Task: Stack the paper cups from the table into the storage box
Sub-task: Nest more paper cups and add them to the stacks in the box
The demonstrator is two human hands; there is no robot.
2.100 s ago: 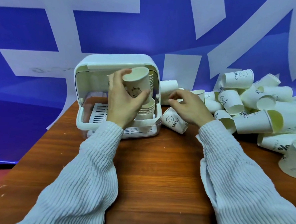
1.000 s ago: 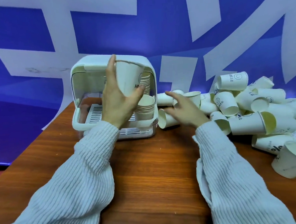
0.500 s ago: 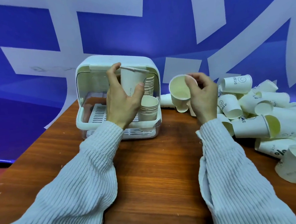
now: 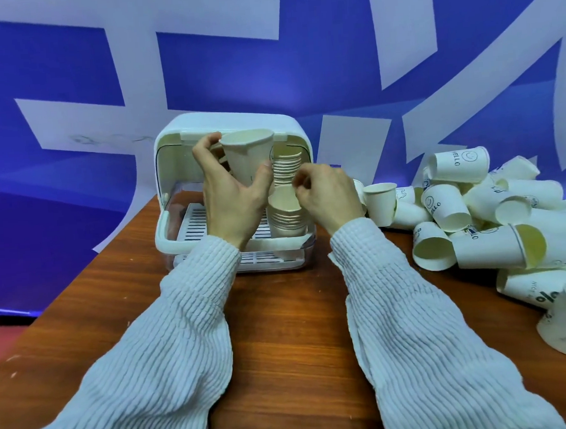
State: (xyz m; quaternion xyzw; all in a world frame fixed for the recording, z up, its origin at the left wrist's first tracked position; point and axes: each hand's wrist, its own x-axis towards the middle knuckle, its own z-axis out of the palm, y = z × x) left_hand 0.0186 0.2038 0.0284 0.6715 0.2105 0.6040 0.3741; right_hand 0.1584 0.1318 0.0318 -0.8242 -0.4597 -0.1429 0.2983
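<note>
**Cup stacks at risk of tipping inside the storage box**

Blue wall covering with broad white shapes fills the background, and below it a brown wood-grain table (image 4: 282, 330) carries everything. The storage box (image 4: 177, 234), white with its lid rolled back, stands at the table's far side and serves as the landmark. To the right of the box lies a large loose pile of paper cups (image 4: 479, 202), most on their sides, some printed "HELLO", with one upright cup (image 4: 381, 201) nearest the box.

Inside the box, at its right end, stand two nested columns: a tall rear stack (image 4: 287, 167) and a shorter front stack (image 4: 286, 214). In front of the box's opening, the left hand (image 4: 231, 197) holds a single cup (image 4: 246, 157) upright, thumb and fingers wrapped round its wall. The right hand (image 4: 327, 195) hovers just above the front stack with fingers curled at the rim of the top cup; whether it pinches that rim cannot be told.

The likely trouble is a cup seated crooked: pressed down off-axis, it would jam, crush a rim, or push the front stack against the rear one and topple it. The left hand's grip could dent the thin paper wall. The right sleeve (image 4: 395, 290) passes close to the pile and could roll cups off the table.
</note>
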